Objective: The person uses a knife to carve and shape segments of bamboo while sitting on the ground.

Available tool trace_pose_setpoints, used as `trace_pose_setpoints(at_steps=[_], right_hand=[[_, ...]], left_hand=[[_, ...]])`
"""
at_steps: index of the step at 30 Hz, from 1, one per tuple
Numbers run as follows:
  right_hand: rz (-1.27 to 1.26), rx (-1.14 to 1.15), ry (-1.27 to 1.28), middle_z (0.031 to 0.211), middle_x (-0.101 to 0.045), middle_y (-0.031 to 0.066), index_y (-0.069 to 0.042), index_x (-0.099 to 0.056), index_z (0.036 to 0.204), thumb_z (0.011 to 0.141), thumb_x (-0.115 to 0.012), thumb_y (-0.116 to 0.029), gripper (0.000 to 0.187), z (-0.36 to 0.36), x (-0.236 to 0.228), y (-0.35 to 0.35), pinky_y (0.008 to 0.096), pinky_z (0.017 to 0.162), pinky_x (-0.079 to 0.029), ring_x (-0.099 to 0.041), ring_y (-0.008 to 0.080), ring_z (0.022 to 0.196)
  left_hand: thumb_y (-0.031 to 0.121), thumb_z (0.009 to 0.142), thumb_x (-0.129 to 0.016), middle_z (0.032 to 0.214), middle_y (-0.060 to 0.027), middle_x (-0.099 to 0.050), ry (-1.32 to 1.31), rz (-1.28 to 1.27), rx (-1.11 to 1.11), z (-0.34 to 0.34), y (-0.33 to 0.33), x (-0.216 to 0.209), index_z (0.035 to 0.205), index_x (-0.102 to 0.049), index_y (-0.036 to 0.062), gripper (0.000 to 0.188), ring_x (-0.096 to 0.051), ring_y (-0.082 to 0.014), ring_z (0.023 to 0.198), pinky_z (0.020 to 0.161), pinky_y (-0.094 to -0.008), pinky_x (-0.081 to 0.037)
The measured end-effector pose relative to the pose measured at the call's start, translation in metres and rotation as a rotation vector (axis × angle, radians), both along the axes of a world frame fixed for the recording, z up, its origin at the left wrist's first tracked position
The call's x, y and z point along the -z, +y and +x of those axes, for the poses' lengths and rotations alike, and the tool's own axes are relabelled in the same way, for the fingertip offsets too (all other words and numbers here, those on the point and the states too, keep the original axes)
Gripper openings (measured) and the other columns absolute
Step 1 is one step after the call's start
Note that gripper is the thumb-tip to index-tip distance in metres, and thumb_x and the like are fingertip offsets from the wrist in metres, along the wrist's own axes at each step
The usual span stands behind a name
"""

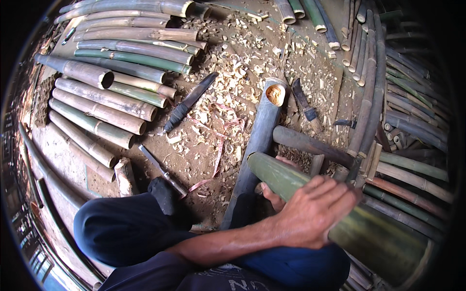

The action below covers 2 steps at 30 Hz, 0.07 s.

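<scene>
On the left we count roughly a dozen cut bamboo poles [104, 109] stacked on the dirt floor [73, 160]. Two dark blades lie among the wood shavings [228, 72]: a large knife [189, 102] and a thinner tool [162, 170]. One dark bamboo pole [259, 140] runs from our lap up to its open end. Our left hand [310, 213] rests flat, its grip loose, on one thick green bamboo culm [349, 218]. The culm's long axis runs diagonally, cut end pointing upper left. Our right hand [275, 194] is mostly hidden beneath it; we cannot tell its grip.
</scene>
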State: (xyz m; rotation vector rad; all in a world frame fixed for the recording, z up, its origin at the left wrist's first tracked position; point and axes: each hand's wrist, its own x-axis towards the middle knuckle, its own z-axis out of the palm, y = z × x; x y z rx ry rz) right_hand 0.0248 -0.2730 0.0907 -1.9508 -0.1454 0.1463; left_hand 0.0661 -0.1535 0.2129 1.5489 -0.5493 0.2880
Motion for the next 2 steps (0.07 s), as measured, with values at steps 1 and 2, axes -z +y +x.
trace_pose_setpoints(at_steps=[1,2], right_hand=[[0.056,-0.003,-0.036,0.139,-0.050,0.0149,-0.001,-0.036,0.145,0.074,-0.092,-0.022,0.094,-0.002,0.015,-0.005,0.0449,0.114,-0.041,-0.050,0.0286,0.130],[-0.002,0.006,-0.228,0.143,-0.050,0.0225,0.001,-0.035,0.150,0.077,-0.084,-0.026,0.093,-0.002,0.032,-0.007,0.0471,0.114,-0.044,-0.053,0.0292,0.132]], left_hand=[[0.018,0.050,-0.081,0.116,-0.0173,-0.064,-0.003,-0.025,0.008,0.000,-0.001,0.001,0.126,-0.057,-0.0030,0.082,-0.066,-0.0326,0.106,0.090,-0.0494,-0.054],[0.031,0.047,-0.075,0.126,-0.0166,-0.065,0.038,-0.041,0.077,-0.004,0.003,0.003,0.135,-0.055,-0.0032,0.097,-0.064,-0.0335,0.114,0.099,-0.0490,-0.052]])
